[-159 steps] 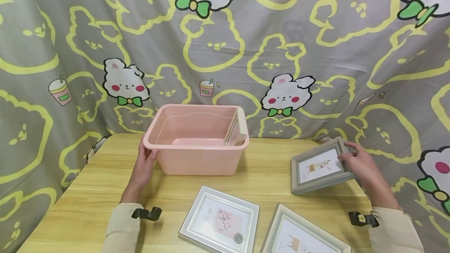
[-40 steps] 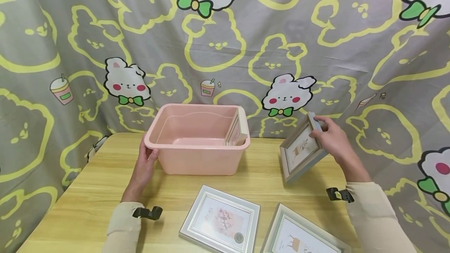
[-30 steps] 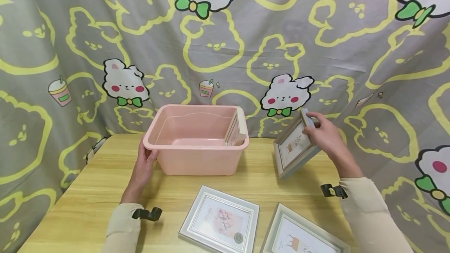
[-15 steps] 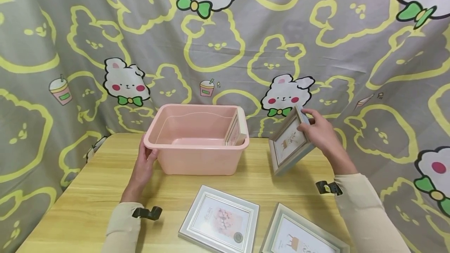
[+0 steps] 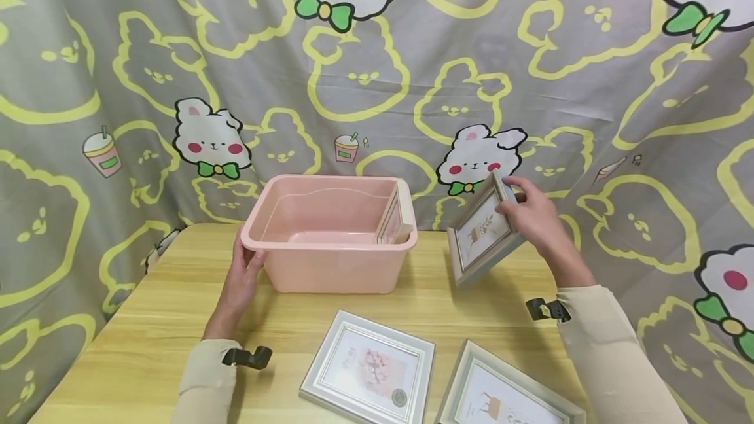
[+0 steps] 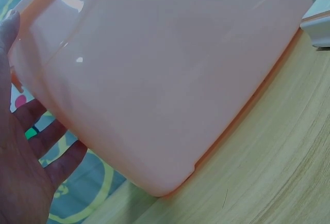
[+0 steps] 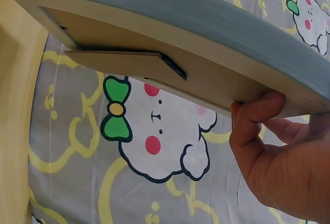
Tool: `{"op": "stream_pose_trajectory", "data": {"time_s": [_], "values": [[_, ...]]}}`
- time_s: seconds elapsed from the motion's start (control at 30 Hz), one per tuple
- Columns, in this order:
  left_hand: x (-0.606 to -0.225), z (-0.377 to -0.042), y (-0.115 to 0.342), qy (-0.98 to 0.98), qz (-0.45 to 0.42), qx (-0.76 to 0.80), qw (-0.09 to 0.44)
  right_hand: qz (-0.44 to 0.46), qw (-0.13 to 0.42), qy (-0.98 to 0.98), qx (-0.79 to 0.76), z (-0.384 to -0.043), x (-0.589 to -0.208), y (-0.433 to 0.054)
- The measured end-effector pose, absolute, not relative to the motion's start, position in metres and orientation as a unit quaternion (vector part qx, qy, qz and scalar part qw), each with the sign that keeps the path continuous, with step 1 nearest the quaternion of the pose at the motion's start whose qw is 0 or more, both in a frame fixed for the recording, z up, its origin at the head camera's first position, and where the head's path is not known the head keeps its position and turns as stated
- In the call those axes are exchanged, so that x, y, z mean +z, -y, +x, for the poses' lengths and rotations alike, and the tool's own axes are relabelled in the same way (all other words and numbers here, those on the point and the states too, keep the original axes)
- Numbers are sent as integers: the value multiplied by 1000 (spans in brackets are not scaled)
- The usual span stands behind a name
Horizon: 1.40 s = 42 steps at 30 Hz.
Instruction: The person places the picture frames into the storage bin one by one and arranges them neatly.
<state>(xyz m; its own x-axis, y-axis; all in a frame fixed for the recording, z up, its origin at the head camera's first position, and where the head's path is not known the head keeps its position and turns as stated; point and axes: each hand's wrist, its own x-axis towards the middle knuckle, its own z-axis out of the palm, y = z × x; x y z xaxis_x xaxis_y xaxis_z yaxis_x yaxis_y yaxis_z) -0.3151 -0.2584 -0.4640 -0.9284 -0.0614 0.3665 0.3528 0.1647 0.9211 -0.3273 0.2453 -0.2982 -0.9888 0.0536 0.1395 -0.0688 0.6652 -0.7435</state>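
Note:
My right hand (image 5: 533, 214) grips a grey picture frame (image 5: 480, 237) by its upper right edge and holds it tilted, right of a pink plastic bin (image 5: 332, 270). Its front shows a small plant print. The frame's brown back, with a stand flap (image 7: 121, 61) a little out, appears in the right wrist view, fingers (image 7: 255, 113) curled at the edge. My left hand (image 5: 238, 280) holds the bin's left front corner, thumb at the rim in the left wrist view. Inside the bin, a cream picture frame (image 5: 400, 208) leans upright against the right wall.
A silver-white picture frame (image 5: 371, 368) with a pink flower print lies face up on the wooden table (image 5: 141, 319). To its right lies a pale picture frame (image 5: 506, 391), cut off by the view's bottom edge. A patterned curtain (image 5: 353, 97) hangs close behind the bin.
My right hand has carried the grey picture frame leftward, toward the bin, and tipped it more upright. The left hand, the bin and the lying frames have stayed in place.

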Motion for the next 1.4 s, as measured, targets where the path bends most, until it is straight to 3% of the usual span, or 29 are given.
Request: {"op": "stream_pose_trajectory", "data": {"time_s": [1.4], "values": [[-463, -315, 258, 754, -90, -629, 167, 28, 114, 887, 446, -332, -288, -227]]}}
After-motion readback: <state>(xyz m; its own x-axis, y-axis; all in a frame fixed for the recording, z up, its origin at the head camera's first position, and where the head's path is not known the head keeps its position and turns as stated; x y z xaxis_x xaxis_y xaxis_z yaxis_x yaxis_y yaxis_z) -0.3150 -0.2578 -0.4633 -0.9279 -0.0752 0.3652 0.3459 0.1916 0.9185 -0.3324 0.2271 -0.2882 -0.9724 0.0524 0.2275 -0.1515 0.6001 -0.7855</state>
